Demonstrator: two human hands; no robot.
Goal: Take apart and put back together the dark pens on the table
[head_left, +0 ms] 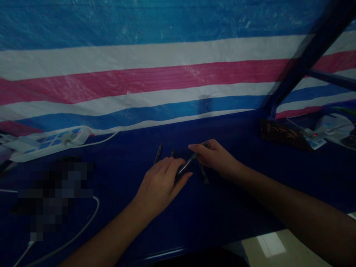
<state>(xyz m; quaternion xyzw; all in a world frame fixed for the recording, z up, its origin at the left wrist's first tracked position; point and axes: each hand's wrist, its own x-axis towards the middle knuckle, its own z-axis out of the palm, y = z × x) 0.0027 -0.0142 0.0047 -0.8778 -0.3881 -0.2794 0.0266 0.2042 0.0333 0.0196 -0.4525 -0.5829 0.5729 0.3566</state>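
Note:
A dark, slim pen (187, 165) with a shiny barrel slants between my two hands above the blue tabletop. My left hand (164, 178) is closed around its lower end, thumb below and fingers over the top. Its upper end is pinched by the thumb and fingers of my right hand (213, 155). Below my right hand, another dark pen (204, 175) lies on the table, partly hidden. Beyond my left hand lie a pen (158, 152) and the tip of a similar one (172, 152), the rest covered by the hand.
At the left, a white power strip (80, 135) with cables lies near a pixelated dark object (52, 193). To the right are a dark brown packet (283, 135) and white chargers (333, 124). A striped plastic sheet (155, 81) hangs behind the blue table (236, 207); a dark frame bar (303, 63) slants at right.

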